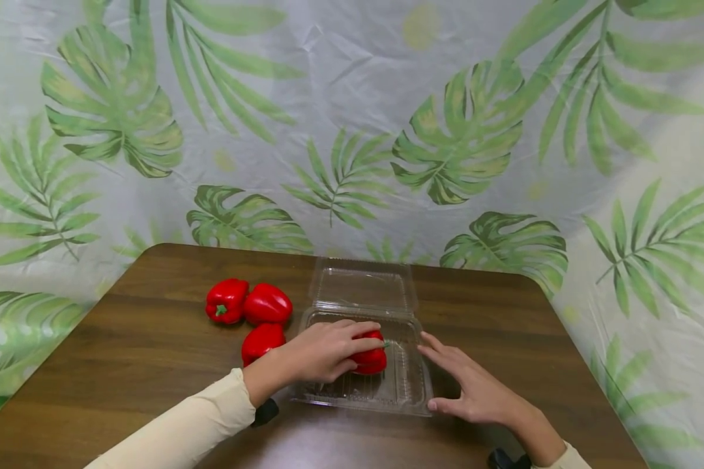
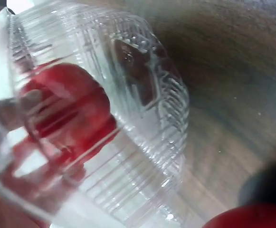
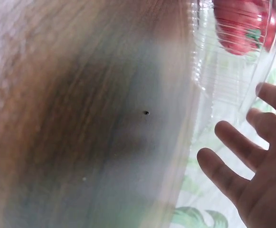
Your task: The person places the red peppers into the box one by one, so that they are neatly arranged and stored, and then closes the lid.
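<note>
My left hand [image 1: 327, 352] grips a red bell pepper [image 1: 373, 362] inside a clear plastic clamshell container [image 1: 412, 381], with the fingers over its top and the thumb on the near side. Through the ribbed container wall, the left wrist view shows this pepper [image 2: 76, 107] with fingers around it. Its green stem points right in the head view. At the container's right side is my right hand [image 1: 480, 389], fingers spread and thumb by the near right corner. The right wrist view has the right hand's fingers [image 3: 237, 145] extended beside the rim, holding nothing.
The container's hinged lid [image 1: 360, 286] lies folded back toward the table's far edge. Left of the container are three more red peppers [image 1: 227, 301], [image 1: 268, 304], [image 1: 263, 341], the nearest partly behind my left forearm. A leaf-patterned curtain [image 1: 352, 130] hangs behind the brown wooden table [image 1: 152, 339].
</note>
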Demonstrator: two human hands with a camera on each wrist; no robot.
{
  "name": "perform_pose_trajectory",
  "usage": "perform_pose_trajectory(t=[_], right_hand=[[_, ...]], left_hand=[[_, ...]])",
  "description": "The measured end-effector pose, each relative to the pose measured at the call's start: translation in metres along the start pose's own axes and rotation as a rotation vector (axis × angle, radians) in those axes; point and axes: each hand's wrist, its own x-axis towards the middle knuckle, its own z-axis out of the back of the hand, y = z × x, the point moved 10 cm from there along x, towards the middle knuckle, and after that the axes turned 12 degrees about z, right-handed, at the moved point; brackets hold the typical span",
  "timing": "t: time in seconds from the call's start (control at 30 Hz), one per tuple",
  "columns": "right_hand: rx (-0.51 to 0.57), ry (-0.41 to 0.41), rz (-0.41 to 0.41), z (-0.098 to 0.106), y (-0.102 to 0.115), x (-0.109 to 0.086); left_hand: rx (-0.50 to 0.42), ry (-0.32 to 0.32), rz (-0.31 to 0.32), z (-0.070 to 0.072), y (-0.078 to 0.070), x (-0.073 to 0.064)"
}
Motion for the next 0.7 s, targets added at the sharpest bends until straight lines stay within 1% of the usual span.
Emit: perform_pose_trajectory(t=[0.23,0.43,0.7], right_hand=[[0.014,0.007,-0.012,-0.001,0.002,0.0],[0.02,0.015,-0.007,-0.001,0.003,0.001],[-0.005,-0.006,0.015,0.001,0.003,0.0]], left_hand=[[-0.003,0.005,0.023,-0.011,0.003,0.005],[-0.036,0.002,0.032,-0.013,0.003,0.008],[-0.027,-0.009,0.028,-0.016,0.003,0.013]])
